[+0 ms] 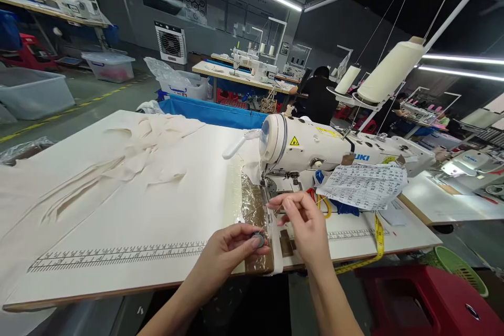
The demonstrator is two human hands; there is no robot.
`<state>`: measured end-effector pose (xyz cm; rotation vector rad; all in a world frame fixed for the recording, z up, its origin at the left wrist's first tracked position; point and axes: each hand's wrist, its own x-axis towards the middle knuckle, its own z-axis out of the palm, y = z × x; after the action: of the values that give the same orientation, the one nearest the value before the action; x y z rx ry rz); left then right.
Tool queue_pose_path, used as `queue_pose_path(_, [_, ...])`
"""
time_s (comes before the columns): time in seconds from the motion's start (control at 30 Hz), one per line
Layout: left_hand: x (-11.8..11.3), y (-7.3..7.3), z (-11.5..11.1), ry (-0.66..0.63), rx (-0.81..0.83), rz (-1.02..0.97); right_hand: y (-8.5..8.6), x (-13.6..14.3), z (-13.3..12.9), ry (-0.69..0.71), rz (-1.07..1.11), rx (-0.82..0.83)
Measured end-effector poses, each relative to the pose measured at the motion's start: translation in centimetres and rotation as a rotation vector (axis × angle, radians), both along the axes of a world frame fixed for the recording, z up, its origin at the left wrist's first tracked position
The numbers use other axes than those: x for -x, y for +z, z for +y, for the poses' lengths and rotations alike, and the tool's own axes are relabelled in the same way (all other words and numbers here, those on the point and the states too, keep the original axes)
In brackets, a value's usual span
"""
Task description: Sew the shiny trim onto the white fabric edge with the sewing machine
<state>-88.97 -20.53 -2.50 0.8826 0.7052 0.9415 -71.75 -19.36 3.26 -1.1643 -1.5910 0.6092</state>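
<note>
Between the thumb and fingers of my left hand point(232, 249) is a small dark round bobbin point(258, 239), held just above the table's front edge. My right hand point(305, 220) is raised beside it, in front of the needle area, its thumb and forefinger pinched together. Whatever those fingertips hold is too fine to make out. Behind both hands stands a white sewing machine point(307, 142) with its needle end toward the left. A brown taped strip point(254, 205) runs along the table below the needle, and a white band hangs over the edge there.
Cream fabric point(157, 134) lies loosely over the table's left side. A printed ruler point(118, 256) follows the front edge. Scissors point(326, 206), a handwritten sheet point(364, 185) and a yellow tape measure point(378, 236) are on the right. A red stool point(433, 294) stands below right; people sit farther back.
</note>
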Motion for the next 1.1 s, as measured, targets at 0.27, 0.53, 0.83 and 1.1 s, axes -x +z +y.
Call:
queue_pose_path(0.27, [0.4,0.8,-0.4,0.01,0.198,-0.165,-1.5,0.6,-1.4,0.184,0.289,0.004])
queue_pose_path(0.53, [0.9,0.1,-0.8,0.189,-0.063,-0.02,-2.5,1.6,-2.1,-0.042,-0.393,-0.326])
queue_pose_path(0.83, [1.9,0.3,-0.7,0.182,0.012,-0.035,-2.6,2.7,-3.2,0.105,-0.434,-0.224])
queue_pose_path(1.1, [3.0,0.3,-1.2,0.188,0.162,-0.12,-2.7,1.1,-3.0,-0.064,-0.509,-0.186])
